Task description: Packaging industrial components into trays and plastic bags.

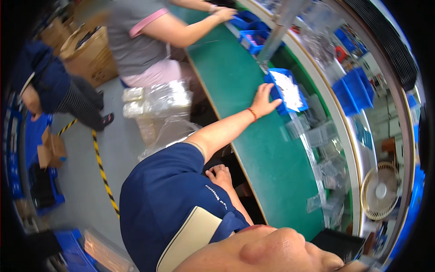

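Observation:
My left arm stretches across the green workbench [253, 136]. At its end my left hand [263, 100] grips the near end of a blue plastic bin [287, 108], fingers at one corner and thumb toward the other. White flat pieces [288, 90] fill the bin; what they are is too blurred to tell. My right hand [220, 175] rests low beside the bench's near edge, its fingers loosely apart and nothing seen in them. A red band circles my left wrist.
Clear plastic pieces [328, 167] lie along the bench's back. More blue bins [253, 40] stand farther along, where a co-worker [140, 45] reaches. Bagged goods [158, 102] are stacked beside me. A round fan [380, 190] stands behind the bench. Another person [50, 81] is on the left.

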